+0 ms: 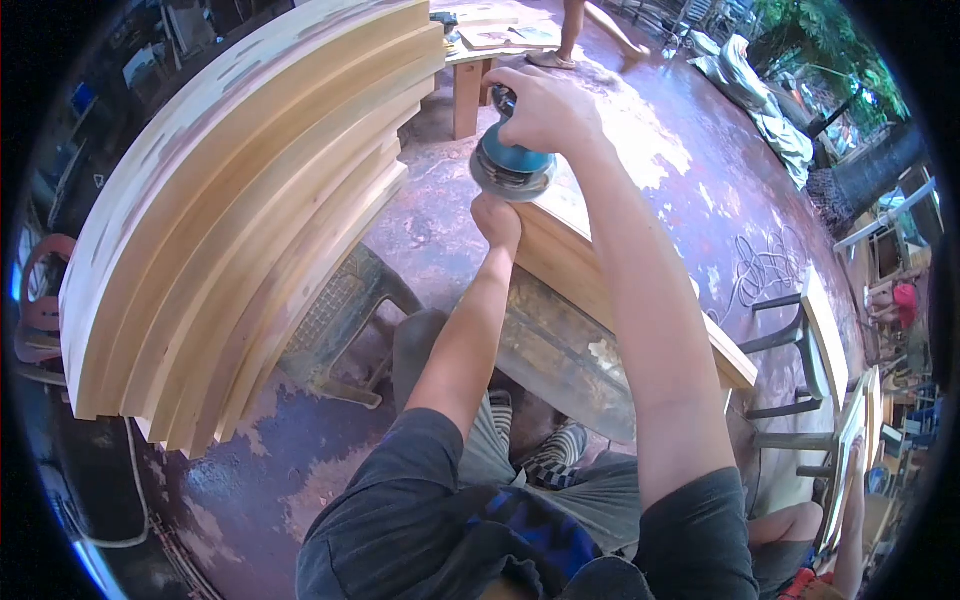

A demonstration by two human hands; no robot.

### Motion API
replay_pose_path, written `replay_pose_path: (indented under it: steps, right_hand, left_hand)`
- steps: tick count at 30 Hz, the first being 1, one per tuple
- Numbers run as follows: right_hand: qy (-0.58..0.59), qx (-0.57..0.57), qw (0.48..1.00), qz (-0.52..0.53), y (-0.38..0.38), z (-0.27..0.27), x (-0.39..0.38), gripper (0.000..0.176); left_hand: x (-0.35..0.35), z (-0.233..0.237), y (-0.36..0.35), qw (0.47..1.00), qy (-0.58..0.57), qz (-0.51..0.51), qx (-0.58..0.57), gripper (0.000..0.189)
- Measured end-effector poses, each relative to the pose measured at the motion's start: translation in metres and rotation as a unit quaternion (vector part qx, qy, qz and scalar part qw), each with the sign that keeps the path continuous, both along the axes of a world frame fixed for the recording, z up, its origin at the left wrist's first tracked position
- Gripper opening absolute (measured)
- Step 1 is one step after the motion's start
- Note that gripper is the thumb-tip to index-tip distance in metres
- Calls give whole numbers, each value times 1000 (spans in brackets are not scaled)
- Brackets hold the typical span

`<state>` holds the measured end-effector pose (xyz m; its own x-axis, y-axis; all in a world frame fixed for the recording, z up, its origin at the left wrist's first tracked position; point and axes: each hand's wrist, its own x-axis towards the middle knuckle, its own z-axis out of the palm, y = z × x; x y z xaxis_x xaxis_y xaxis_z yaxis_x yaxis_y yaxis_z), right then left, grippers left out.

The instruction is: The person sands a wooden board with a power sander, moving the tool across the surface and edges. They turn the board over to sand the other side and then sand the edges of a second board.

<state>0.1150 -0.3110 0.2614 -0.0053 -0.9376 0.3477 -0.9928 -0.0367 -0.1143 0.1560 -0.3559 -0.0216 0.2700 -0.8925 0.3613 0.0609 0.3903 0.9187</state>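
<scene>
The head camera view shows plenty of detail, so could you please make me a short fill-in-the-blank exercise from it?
1. The rounded teal-and-grey object is held in the person's ____ hand.
2. In the picture, the bare left hand appears ____ than that object, not higher.
3. The large stack of long, pale wooden pieces stands on the person's ____ side.
4. The dark grey short-sleeved shirt has a patterned patch of bright ____.

Missing words: right; lower; left; blue.
</scene>
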Motion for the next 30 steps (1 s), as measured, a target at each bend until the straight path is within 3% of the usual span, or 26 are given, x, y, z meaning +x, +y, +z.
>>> replay_pose_path:
  steps: [2, 4, 6, 8, 9, 10, 11, 12, 13, 14, 15, 16, 17, 19, 20, 22, 26, 30]
  right_hand:
    - [-1, -11, 1000, 7, 8, -3, -1, 57]
    - [12, -3, 1000, 7, 19, -3, -5, 75]
    - [9, -10, 1000, 4, 37, -1, -10, 72]
    - [-7, 31, 999, -26, 62, 6, -16, 68]
    - [-17, 23, 999, -31, 74, 7, -22, 66]
    - [-21, 18, 999, -40, 86, 7, -29, 66]
    - [-21, 23, 998, -50, 98, 8, -37, 67]
    - [-23, 30, 998, -60, 111, 8, -44, 67]
    - [-27, 25, 997, -66, 125, 8, -51, 67]
    - [-24, 30, 996, -80, 139, 8, -58, 67]
    - [-21, 35, 995, -95, 153, 8, -66, 67]
    - [-25, 31, 994, -102, 167, 7, -75, 67]
    - [-29, 32, 993, -110, 181, 7, -86, 67]
    - [-35, 35, 990, -131, 210, 6, -106, 67]
    - [-39, 34, 989, -137, 225, 6, -116, 67]
    - [-48, 42, 987, -148, 255, 8, -135, 68]
    - [-59, 51, 981, -177, 314, 15, -162, 65]
    - [-59, 61, 976, -202, 368, 13, -193, 72]
  left_hand:
    - [-1, -15, -4, 999, -10, -9, -43, 37]
    - [1, -4, 3, 996, -48, 5, -80, 36]
    - [4, 5, 9, 989, -84, 17, -120, 34]
    - [3, 10, 6, 981, -182, 70, 10, 39]
    - [-7, -28, -25, 989, -101, 32, 103, 45]
    - [-5, -32, -29, 989, -105, 24, 97, 45]
    - [-3, -32, -32, 987, 58, -39, 141, 47]
    - [-4, -29, -31, 953, 217, -101, 185, 50]
    - [8, 17, 7, 965, 130, -94, 207, 53]
    - [10, 29, 19, 966, 126, -100, 204, 53]
    - [13, 37, 26, 999, 28, 1, 32, 51]
    - [16, 49, 35, 982, -68, 101, -144, 50]
    - [20, 61, 44, 982, -68, 91, -149, 50]
    - [31, 92, 75, 889, -304, 71, -335, 38]
    - [30, 94, 89, 888, -304, 65, -338, 38]
    - [22, 98, 117, 804, -438, -132, -380, 34]
    - [-21, 111, 171, 791, -387, -201, -429, 30]
    - [-67, 123, 228, 760, -349, -298, -460, 30]
